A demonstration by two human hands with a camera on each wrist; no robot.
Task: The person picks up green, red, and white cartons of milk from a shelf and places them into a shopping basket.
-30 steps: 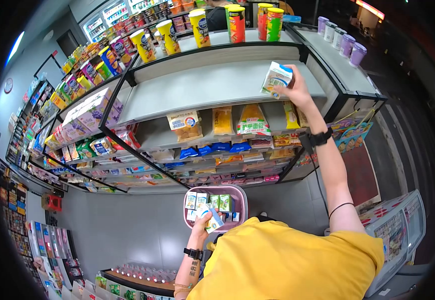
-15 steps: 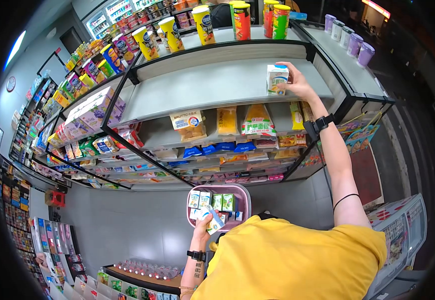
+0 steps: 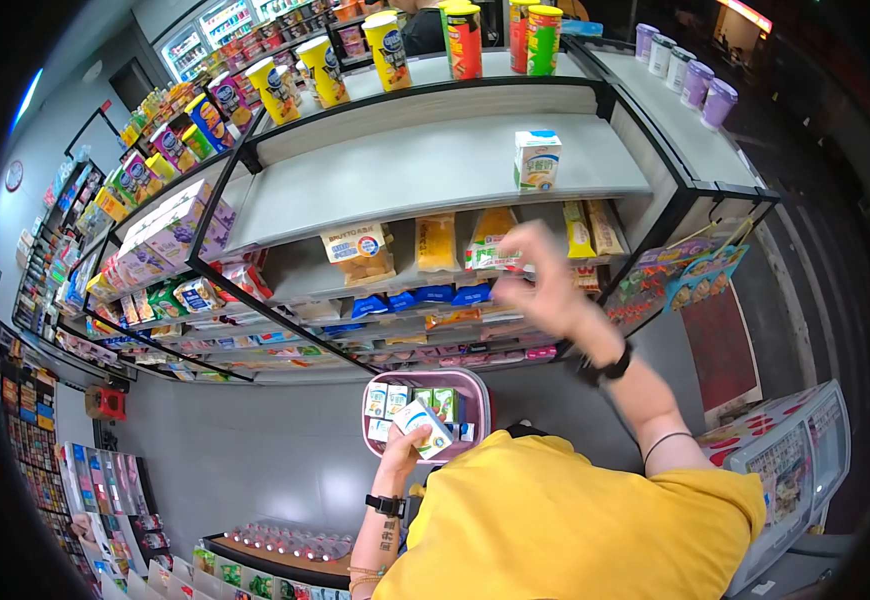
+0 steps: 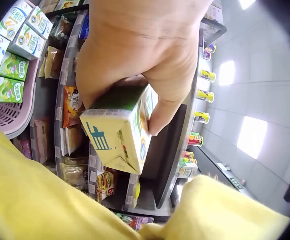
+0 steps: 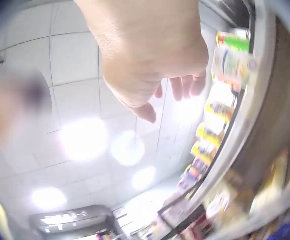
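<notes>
One white and blue carton [image 3: 537, 160] stands upright at the right part of the upper shelf [image 3: 375, 180]. My right hand [image 3: 553, 295], blurred, is below and in front of that shelf, fingers parted and holding nothing; the right wrist view shows the same hand [image 5: 152, 65] with nothing in it. Over the pink basket [image 3: 488, 400], my left hand [image 3: 401, 450] grips another white carton [image 3: 423, 430]. In the left wrist view the left hand [image 4: 140, 55] has thumb and fingers round this carton [image 4: 117, 135]. White and green cartons [image 3: 445, 403] lie in the basket.
Chip cans [image 3: 392, 55] line the top ledge, with purple and white cups [image 3: 695, 85] at its right. Bagged bread [image 3: 360, 252] fills the shelf below. A glass-topped case [image 3: 795, 470] stands at the right, bottles [image 3: 285, 542] at the bottom.
My right hand has let go of its carton, which stands on the upper shelf, and has moved down towards me. The left hand still holds its carton over the basket.
</notes>
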